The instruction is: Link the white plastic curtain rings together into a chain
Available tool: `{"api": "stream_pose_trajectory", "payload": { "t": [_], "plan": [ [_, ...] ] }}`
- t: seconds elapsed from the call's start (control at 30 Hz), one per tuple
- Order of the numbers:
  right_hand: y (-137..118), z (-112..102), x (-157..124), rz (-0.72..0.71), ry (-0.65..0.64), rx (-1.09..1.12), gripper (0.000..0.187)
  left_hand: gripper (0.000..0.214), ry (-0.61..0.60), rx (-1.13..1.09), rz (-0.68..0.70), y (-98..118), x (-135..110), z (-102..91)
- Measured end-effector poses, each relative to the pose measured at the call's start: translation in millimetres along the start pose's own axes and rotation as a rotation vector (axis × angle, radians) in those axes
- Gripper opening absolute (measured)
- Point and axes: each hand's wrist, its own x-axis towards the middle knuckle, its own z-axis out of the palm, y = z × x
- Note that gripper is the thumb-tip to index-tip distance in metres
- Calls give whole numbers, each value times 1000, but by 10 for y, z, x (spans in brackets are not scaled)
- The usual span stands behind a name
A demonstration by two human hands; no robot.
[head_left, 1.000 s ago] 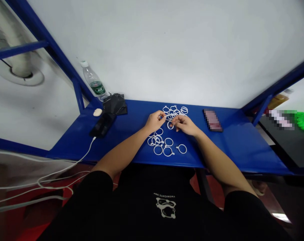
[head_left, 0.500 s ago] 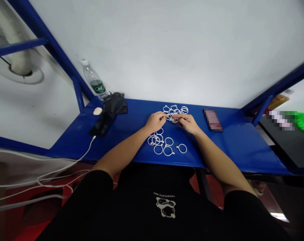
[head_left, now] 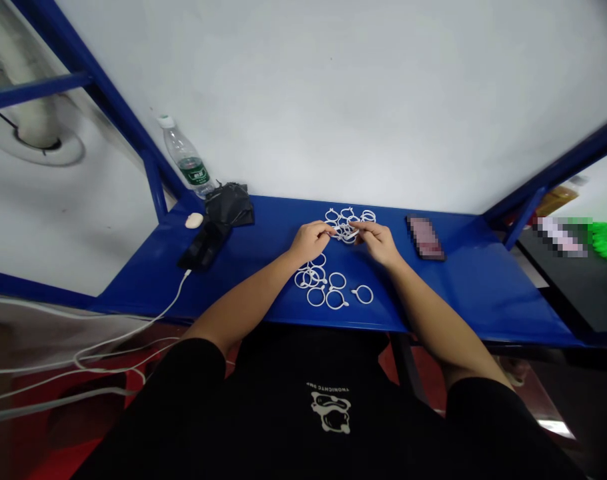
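Over the far pile of white curtain rings (head_left: 347, 212), my two hands work close together. My left hand (head_left: 311, 240) is closed in a pinch on a white ring at the pile's left side. My right hand (head_left: 377, 241) pinches a small white piece, apparently part of a ring, at the right side; the fingers partly cover it. Each ring is a thin loop with a small knob or eyelet. Nearer to me lies a second loose group of rings (head_left: 337, 300), some overlapping, with a single ring (head_left: 365, 295) apart on the right.
On the blue table (head_left: 263, 267), a phone (head_left: 425, 237) lies right of my hands. At the left are a clear bottle (head_left: 189, 160), a crumpled black bag (head_left: 228, 203), a black device (head_left: 203, 245) with a white cable (head_left: 171, 307), and a small white case (head_left: 194, 221). A white wall rises behind.
My right hand's fingertips have shifted slightly right, away from the left hand's, showing more of the rings between them. The left hand and the near rings stay in place.
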Motion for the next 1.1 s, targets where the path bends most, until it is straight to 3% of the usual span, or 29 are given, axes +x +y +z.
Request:
{"api": "stream_pose_trajectory", "payload": {
  "t": [0.2,0.4,0.6,0.73,0.87,1.0,1.1],
  "plan": [
    [42,69,-9,-22,-40,19,47,29,7,-35,-37,-27,-23,23],
    [-15,44,-23,-80,59,-166,33,19,6,26,-23,-14,43,-108],
    [-24,-32,18,-230,148,-306,28,18,-364,265,16,-123,95,-438],
    [-34,10,-4,-245,23,-332,26,21,-548,313,-75,-165,79,-564],
    [-184,147,-89,-263,-256,-374,26,20,-647,334,-156,-77,74,-548],
    [-334,205,-135,-250,-521,-348,24,14,-525,343,-124,0,74,-476],
    [-381,162,-138,-199,-556,-289,30,16,-321,322,-131,15,66,-423]
  ]
}}
